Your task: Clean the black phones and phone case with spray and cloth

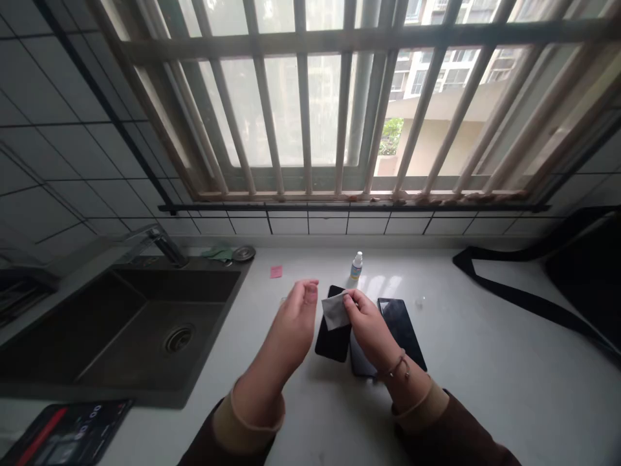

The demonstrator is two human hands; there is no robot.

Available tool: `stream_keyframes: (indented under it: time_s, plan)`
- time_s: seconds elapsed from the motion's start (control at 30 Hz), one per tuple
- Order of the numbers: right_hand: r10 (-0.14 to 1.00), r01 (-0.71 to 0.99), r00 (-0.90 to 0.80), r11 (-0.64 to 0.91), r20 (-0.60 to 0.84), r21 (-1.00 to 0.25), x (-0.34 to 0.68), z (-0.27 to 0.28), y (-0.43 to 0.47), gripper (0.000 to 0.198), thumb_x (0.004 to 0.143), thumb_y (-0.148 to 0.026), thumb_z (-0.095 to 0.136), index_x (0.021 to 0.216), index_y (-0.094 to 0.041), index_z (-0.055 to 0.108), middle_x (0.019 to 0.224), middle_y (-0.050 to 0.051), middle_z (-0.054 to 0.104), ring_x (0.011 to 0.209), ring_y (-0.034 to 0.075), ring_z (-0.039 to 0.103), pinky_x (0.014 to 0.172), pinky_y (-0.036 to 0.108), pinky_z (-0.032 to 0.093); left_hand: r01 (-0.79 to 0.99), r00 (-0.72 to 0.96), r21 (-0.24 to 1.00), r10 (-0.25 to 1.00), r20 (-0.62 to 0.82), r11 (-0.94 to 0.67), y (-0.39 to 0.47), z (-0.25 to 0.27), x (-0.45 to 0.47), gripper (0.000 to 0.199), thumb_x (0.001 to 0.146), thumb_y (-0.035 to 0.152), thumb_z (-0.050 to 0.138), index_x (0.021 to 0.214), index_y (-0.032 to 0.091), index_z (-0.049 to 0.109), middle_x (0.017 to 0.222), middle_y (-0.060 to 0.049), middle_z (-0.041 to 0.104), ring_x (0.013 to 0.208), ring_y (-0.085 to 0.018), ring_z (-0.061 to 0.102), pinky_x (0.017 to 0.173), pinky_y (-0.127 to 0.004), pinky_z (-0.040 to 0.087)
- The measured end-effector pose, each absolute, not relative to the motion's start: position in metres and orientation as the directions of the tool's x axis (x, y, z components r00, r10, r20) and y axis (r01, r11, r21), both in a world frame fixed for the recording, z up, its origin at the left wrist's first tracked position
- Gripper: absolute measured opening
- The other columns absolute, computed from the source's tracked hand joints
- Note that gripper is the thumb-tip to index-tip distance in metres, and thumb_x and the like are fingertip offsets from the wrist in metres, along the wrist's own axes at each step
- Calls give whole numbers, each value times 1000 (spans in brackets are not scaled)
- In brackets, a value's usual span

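My right hand (pixel 367 322) pinches a small grey cloth (pixel 336 312) between thumb and fingers. The cloth hangs over the upper part of a black phone (pixel 332 344) lying on the counter. My left hand (pixel 298 314) is held just left of that phone, its fingers stretched out and nothing seen in it; some fingers are hidden behind the thumb side. Partly beneath my right hand and forearm lies a dark tablet-like device (pixel 402 330). Beyond the hands, a small white bottle (pixel 356 266) with a coloured label stands upright.
On the left, a dark sink (pixel 140 330) with a faucet (pixel 167 246) is set into the white counter (pixel 466 388). A pink note (pixel 276 272) lies near the back. A black strap (pixel 524 301) trails along the right side. A device with a lit display (pixel 72 430) sits at lower left.
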State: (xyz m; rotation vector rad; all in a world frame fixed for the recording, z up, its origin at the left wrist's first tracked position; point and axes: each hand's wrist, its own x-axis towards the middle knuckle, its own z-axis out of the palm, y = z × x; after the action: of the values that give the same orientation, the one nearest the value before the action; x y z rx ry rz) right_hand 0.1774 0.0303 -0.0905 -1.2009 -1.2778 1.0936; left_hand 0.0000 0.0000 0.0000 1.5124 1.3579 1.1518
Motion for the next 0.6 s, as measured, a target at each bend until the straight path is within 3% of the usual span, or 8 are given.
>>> stream_keyframes:
  time_s: [0.1,0.2,0.27,0.33,0.47,0.6]
  plan:
    - [998,-53,30,54,53,-997,176,-92,32,40,98,-61,58,101,-22,65,86,3,70,78,21,64,71,31,52,52,85,983,980,-180,176,25,-37,10,46,104,60,54,120,22,72,124,-14,75,125,-32,66,105,-43,53]
    - [1000,-101,17,2,0,-995,175,-88,29,41,97,-63,57,105,-23,64,85,3,71,72,21,65,65,32,54,-234,311,828,846,-433,509,26,-53,18,48,104,59,56,125,19,74,112,-14,79,116,-34,73,95,-41,58]
    - [999,-107,22,-47,-50,-993,175,-82,25,40,98,-62,56,108,-24,63,81,2,71,67,21,64,59,31,52,-360,524,650,722,-453,669,19,-54,20,55,104,62,54,134,20,71,112,-15,80,111,-35,75,92,-44,60]
    - [998,-64,53,-41,-45,-997,175,-76,22,39,99,-61,55,108,-24,63,81,2,71,66,22,65,56,31,51,-423,635,532,659,-404,734,13,-53,22,58,104,63,50,142,23,67,117,-16,79,109,-36,77,94,-49,60]
    - [992,86,101,71,80,-994,180,-74,24,40,101,-58,52,110,-22,68,94,7,76,82,25,71,67,34,57,-472,628,511,681,-376,718,9,-55,24,59,106,62,49,145,21,66,120,-17,78,109,-35,76,97,-51,59]
    - [927,235,317,129,202,-963,191,-76,29,38,102,-52,51,113,-21,71,119,13,75,108,29,70,88,41,58,-453,595,542,693,-408,708,11,-58,26,64,106,61,47,135,9,71,122,-24,76,99,-32,77,79,-41,63]
